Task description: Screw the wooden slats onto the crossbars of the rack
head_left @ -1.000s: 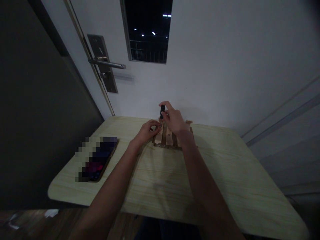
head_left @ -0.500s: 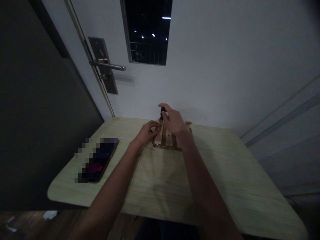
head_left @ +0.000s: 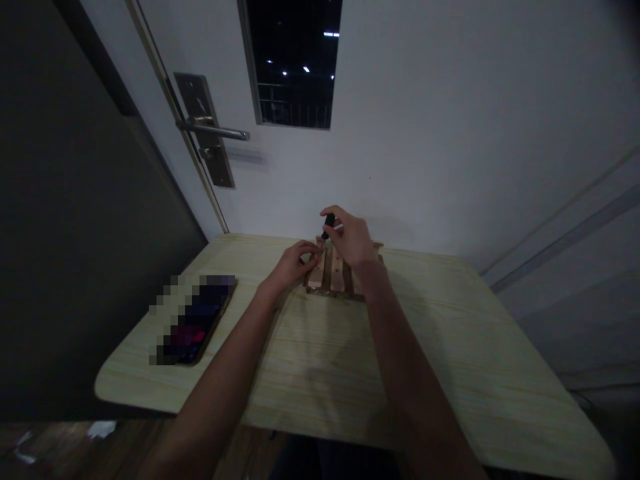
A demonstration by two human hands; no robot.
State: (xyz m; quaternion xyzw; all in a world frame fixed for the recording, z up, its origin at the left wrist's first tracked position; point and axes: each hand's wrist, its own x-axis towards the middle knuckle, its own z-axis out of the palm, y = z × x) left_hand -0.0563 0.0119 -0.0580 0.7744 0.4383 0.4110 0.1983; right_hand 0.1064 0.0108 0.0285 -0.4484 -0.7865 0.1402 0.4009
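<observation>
A small slatted wooden piece (head_left: 339, 283) with dark holes in its slats lies near the far edge of the table. My right hand (head_left: 353, 240) grips the black handle of a screwdriver (head_left: 328, 225) between thumb and fingers. The screwdriver leans, its shaft pointing down to the left slat. On the left side of the wooden piece, my left hand (head_left: 295, 262) is closed in a pinch beside the screwdriver's tip. Whatever lies between its fingertips is too small to make out. My right hand and wrist cover the right part of the wood.
A phone (head_left: 205, 323) lies on the left of the pale wood-grain table (head_left: 320, 360). Behind the table stands a white door (head_left: 425, 133) with a metal lever handle (head_left: 215, 130) and a dark window (head_left: 295, 63). A dark panel (head_left: 75, 233) rises at the left.
My right hand has shifted slightly right, and the screwdriver's handle now tilts to the right rather than standing nearly upright. My left hand stays in about the same place.
</observation>
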